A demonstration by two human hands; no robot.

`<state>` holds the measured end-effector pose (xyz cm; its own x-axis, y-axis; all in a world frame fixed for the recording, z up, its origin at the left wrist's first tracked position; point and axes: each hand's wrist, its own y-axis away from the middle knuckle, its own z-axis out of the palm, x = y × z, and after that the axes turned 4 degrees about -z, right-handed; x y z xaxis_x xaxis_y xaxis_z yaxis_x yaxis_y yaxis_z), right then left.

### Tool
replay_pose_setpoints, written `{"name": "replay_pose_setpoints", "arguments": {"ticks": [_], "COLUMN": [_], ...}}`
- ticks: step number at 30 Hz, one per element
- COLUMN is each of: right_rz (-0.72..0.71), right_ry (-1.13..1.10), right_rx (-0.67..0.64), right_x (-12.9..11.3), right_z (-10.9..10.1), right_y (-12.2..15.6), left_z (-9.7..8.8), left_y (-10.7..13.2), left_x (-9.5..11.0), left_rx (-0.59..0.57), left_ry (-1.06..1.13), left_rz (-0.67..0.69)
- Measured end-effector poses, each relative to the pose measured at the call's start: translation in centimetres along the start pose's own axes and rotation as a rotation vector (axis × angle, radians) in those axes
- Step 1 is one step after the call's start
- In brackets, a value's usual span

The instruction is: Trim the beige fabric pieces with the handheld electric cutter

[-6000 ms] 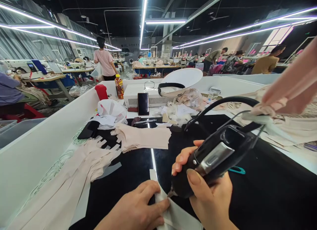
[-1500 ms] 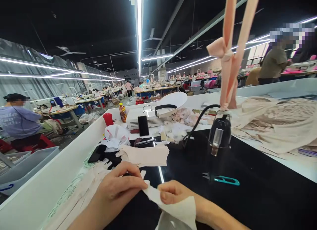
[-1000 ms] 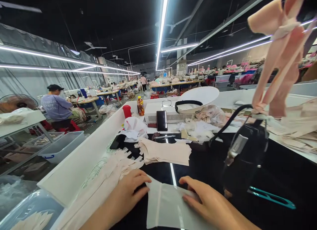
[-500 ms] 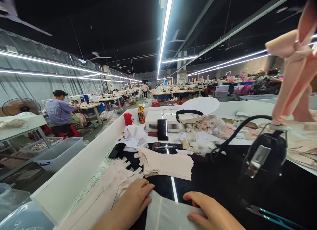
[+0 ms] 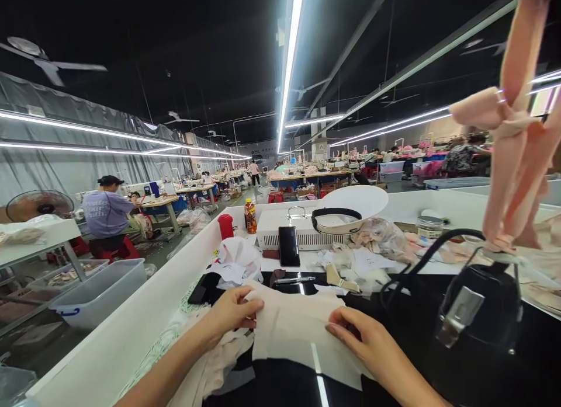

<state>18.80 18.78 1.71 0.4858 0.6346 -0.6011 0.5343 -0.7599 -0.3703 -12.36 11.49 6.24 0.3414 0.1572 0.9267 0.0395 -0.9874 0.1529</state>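
Observation:
A thin, pale, see-through fabric piece (image 5: 302,337) is stretched between my hands over the glossy black tabletop (image 5: 280,389). My left hand (image 5: 232,310) pinches its upper left corner between thumb and fingers. On the other side, my right hand (image 5: 357,331) pinches the right edge. Behind and partly under the sheer piece lies a stack of beige cut fabric (image 5: 298,299), largely covered by it. More beige fabric strips (image 5: 219,366) lie below my left forearm, at the left of the table.
A black device with a metal clip (image 5: 467,313) stands at right, pink cloth strips (image 5: 508,167) tied above it. Toward the back are a phone (image 5: 288,246), a pen (image 5: 294,281), a white box (image 5: 276,225) and a bottle (image 5: 250,216). A white side wall (image 5: 131,325) borders the left.
Both hands have moved away from me, raising the sheer piece and carrying it from the near edge over the beige stack. The view has shifted slightly; the teal-handled tool at lower right has left view.

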Motion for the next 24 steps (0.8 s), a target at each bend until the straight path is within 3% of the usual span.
{"name": "replay_pose_setpoints", "arguments": {"ticks": [7,11,17,21,24], "right_rz": [-0.021,-0.050,-0.150,-0.197,-0.213], "right_ry": [0.092,0.165,0.228,0.227,0.217], "right_rx": [0.091,0.114,0.058,0.027,0.022], "right_x": [1.0,2.2,3.1,2.4,1.8], "right_z": [0.8,1.8,2.6,2.8,3.2], "right_y": [-4.3,-5.6,-4.8,-3.6,-2.8], "left_z": [-0.7,-0.1,-1.0,-3.9,-6.7], "left_y": [-6.8,-8.1,-4.7,-0.4,3.3], "left_x": [-1.5,-3.0,-2.8,-1.4,-1.3], "left_rx": [0.078,0.122,0.267,0.325,0.361], "left_ry": [-0.002,-0.118,-0.402,-0.624,-0.738], "left_rz": [-0.075,-0.092,0.045,0.094,0.024]}}
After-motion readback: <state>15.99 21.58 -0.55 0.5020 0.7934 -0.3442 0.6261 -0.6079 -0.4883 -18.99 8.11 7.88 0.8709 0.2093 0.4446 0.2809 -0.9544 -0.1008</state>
